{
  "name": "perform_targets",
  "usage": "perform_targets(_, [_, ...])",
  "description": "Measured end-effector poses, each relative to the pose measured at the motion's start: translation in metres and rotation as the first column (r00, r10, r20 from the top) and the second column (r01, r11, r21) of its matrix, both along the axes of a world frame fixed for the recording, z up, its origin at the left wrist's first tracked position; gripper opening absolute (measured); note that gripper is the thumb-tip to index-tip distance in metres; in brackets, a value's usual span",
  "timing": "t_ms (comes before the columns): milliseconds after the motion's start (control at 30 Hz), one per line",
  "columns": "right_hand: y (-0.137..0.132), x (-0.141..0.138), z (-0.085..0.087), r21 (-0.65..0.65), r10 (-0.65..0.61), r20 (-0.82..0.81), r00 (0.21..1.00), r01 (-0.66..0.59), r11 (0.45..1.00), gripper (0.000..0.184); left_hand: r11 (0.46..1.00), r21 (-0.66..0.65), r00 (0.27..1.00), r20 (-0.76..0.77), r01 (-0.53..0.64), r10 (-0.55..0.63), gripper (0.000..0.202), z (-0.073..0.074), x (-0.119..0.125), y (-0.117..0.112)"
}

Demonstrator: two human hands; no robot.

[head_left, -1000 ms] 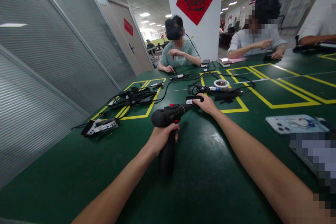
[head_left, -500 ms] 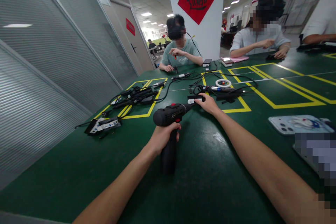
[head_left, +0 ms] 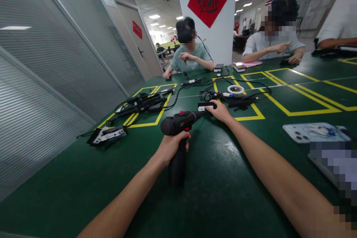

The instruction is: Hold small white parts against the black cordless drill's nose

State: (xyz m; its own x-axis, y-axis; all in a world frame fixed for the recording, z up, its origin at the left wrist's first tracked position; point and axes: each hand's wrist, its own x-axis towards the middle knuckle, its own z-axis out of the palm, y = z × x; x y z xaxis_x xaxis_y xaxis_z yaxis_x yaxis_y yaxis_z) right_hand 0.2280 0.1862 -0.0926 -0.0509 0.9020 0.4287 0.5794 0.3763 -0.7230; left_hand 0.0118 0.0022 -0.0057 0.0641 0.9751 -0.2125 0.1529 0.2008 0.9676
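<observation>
My left hand [head_left: 174, 145] is wrapped round the grip of a black cordless drill [head_left: 178, 123] with red buttons. The drill's chuck end points away from me and to the right, its tip close to a small black piece with a white label [head_left: 205, 107]. Whether the tip touches that piece I cannot tell. My right hand [head_left: 219, 111] pinches the small black piece at its right end, low over the green table [head_left: 212, 197] or on it.
Black cables and adapters [head_left: 143, 102] lie heaped at the left, near loose labelled black parts [head_left: 111, 135]. Beyond my right hand are a white ring [head_left: 235, 89] and pen-like tools [head_left: 231, 95]. A phone [head_left: 315, 133] lies at the right. Co-workers sit across the table.
My view has shifted slightly; both hands keep their holds on the drill and the labelled piece. A hand of the co-worker opposite has moved left along the table.
</observation>
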Motion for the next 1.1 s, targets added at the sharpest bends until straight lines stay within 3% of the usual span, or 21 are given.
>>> perform_targets(1100, [0.0019, -0.0006, -0.0036, 0.017, -0.003, -0.021, 1.000, 0.004, 1.000, 0.044, 1.000, -0.003, 1.000, 0.012, 0.000, 0.000, 0.021, -0.0016, -0.0005, 0.0005])
